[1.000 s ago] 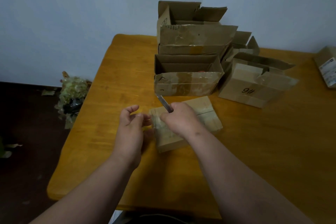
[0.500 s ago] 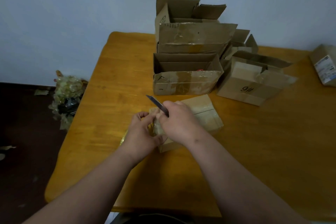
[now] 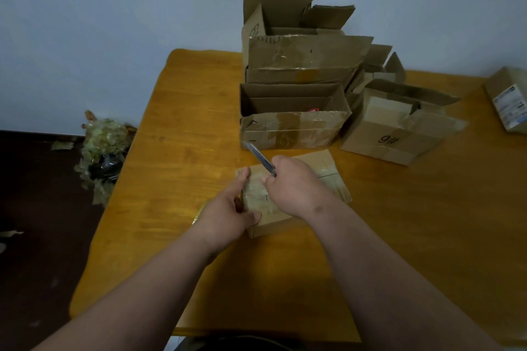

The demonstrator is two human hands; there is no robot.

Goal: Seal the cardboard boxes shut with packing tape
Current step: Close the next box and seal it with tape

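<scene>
Small flat brown cardboard box (image 3: 319, 177), flaps closed, glossy clear tape across its near-left end, is lying on the yellow-orange wooden table (image 3: 427, 236) just in front of the person, nearer than the other boxes. Left hand (image 3: 228, 214) is resting against the box's left end, fingers fairly straight along the taped edge, thumb lying across the near corner; fingers are pressing rather than wrapping round it. Right hand (image 3: 293, 182) is sitting on top of the box, fingers curled tight around a slim metal-bladed utility knife (image 3: 258, 157), whose blade is pointing up and away to the left, tip standing clear of the box. Just beyond, an open brown cardboard box with taped front flap (image 3: 293, 128) is standing on the table; something red is showing inside, too small to identify. Behind it, a taller stack of open cardboard boxes (image 3: 296, 48) is sitting against the pale blue wall (image 3: 114, 8). To the right, a tilted box marked "9#" (image 3: 396, 128) is lying beside them. A labelled box (image 3: 510, 100) is sitting at the far right edge, well apart. On the dark floor (image 3: 37, 208) left of the table, a heap of crumpled tape scraps (image 3: 102, 145) is lying.
</scene>
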